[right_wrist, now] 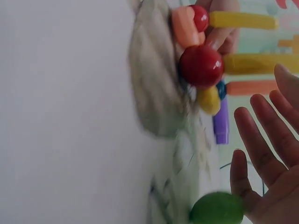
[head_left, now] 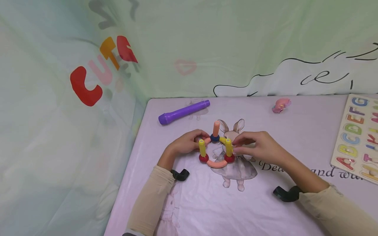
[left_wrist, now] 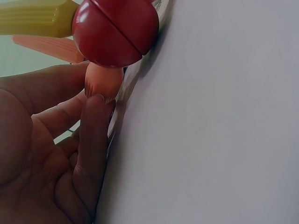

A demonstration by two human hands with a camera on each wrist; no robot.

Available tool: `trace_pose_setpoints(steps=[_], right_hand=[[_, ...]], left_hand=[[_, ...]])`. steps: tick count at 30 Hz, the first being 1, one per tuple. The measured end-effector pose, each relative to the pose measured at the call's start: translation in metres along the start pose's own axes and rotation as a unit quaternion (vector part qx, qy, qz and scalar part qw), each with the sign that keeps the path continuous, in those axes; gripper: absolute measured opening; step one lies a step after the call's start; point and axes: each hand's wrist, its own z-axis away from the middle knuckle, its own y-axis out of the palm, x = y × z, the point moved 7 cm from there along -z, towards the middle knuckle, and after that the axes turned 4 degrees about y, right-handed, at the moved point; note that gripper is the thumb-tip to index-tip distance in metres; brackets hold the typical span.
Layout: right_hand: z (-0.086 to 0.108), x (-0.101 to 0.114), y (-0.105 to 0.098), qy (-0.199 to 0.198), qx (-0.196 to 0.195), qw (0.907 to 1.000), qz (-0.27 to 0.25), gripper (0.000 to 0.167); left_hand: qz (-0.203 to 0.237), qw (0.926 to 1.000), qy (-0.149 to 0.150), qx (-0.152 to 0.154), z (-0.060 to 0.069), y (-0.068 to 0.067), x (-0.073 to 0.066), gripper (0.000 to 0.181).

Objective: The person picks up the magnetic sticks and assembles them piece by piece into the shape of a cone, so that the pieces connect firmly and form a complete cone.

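Observation:
A ring of toy building pieces stands on the cloth in the head view. It joins two red balls (head_left: 203, 158) and a dark blue ball (head_left: 214, 137) by curved rods. Two yellow sticks (head_left: 202, 148) and a peach stick (head_left: 216, 128) rise from the balls. My left hand (head_left: 187, 141) pinches the peach curved rod (left_wrist: 103, 83) beside the left red ball. Beside the right yellow stick (right_wrist: 261, 64) is my right hand (head_left: 261, 147), fingers extended and spread, a fingertip close to it. A green ball (right_wrist: 217, 208) shows below the little finger; its contact with the hand is unclear.
Behind the ring lies a purple toy microphone (head_left: 183, 112). A small pink toy (head_left: 281, 105) sits further right, near the back edge. An alphabet board (head_left: 336, 157) is at the far right. Printed curtains (head_left: 183, 39) hang behind and at the left.

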Motion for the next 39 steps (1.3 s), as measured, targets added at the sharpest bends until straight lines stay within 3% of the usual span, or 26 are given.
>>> trace_pose_setpoints(steps=[13,25,34,39], right_hand=[[0.019,-0.036,-0.013,-0.011,-0.036,0.9965,0.075,0.020],[0.033,-0.052,-0.031,0.029,-0.016,0.9928,0.115,0.029],[0.052,-0.064,-0.050,0.003,-0.024,0.9943,0.104,0.036],[0.061,-0.073,-0.059,0.022,-0.021,0.9938,0.107,0.038]], left_hand=[[0.008,1.0000,-0.006,0.002,0.001,0.001,-0.003,0.032],[0.013,0.9999,-0.008,0.003,0.001,0.000,-0.002,0.032],[0.015,0.9998,-0.011,0.003,0.001,0.000,-0.004,0.033],[0.011,0.9999,-0.008,0.003,0.001,0.000,-0.002,0.032]])
